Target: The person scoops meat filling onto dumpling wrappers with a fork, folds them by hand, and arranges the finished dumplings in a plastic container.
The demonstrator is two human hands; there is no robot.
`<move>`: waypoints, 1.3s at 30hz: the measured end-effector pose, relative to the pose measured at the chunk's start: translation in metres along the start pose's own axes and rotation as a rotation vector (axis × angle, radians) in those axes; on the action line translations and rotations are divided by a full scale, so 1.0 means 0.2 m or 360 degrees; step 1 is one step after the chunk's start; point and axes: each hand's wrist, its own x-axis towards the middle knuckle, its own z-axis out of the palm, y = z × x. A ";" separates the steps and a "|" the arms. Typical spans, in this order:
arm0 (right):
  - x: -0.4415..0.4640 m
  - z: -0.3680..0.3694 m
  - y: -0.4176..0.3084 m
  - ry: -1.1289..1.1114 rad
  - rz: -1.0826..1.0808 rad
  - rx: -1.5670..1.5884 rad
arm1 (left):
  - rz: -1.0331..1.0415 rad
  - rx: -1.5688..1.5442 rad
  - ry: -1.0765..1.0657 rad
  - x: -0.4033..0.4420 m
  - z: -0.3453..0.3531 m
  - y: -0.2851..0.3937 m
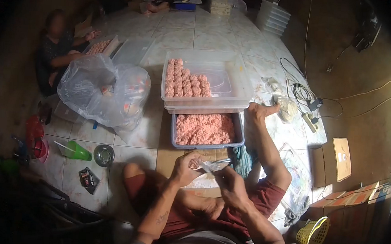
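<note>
My left hand (pixel 184 170) is closed around a small portion of pink minced mixture (pixel 194 163), above a piece of cardboard. Close beside it, my right hand (pixel 230 179) grips a shiny metal utensil (pixel 212 165) that looks like a fork; its tip points toward the left hand. Just beyond the hands sits a blue-grey tub (pixel 172 136) filled with pink minced mixture (pixel 206 128). Behind that, a clear plastic box (pixel 238 95) on top of another holds rows of shaped pink lumps (pixel 184 82), mostly on its left side.
Left are a large plastic bag (pixel 87 80), a green cup (pixel 79 151) and a glass ashtray (pixel 104 155). A person (pixel 55 53) works at another tray (pixel 103 47). Right are cables with a power strip (pixel 310 122), cardboard boxes (pixel 331 161) and a yellow basket (pixel 312 233).
</note>
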 end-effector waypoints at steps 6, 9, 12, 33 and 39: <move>0.01 0.02 0.03 -0.0135 -0.0035 -0.0216 | 0.0114 0.0343 0.0096 -0.01 0.05 -0.08; -0.03 -0.04 -0.03 0.0125 0.0167 0.0242 | 0.0202 -0.0563 0.0099 -0.03 -0.02 -0.07; -0.01 0.01 0.04 -0.0141 0.0110 -0.0128 | -0.0040 -0.0136 -0.0111 0.01 -0.03 -0.04; 0.95 -0.02 -0.25 -0.0508 -0.0387 -0.0722 | 0.0066 -0.1248 0.0123 0.10 -0.31 -0.21; 1.77 -0.07 -0.42 -0.0277 -0.0314 -0.0768 | -0.0042 -0.2102 0.1015 0.08 -0.40 -0.65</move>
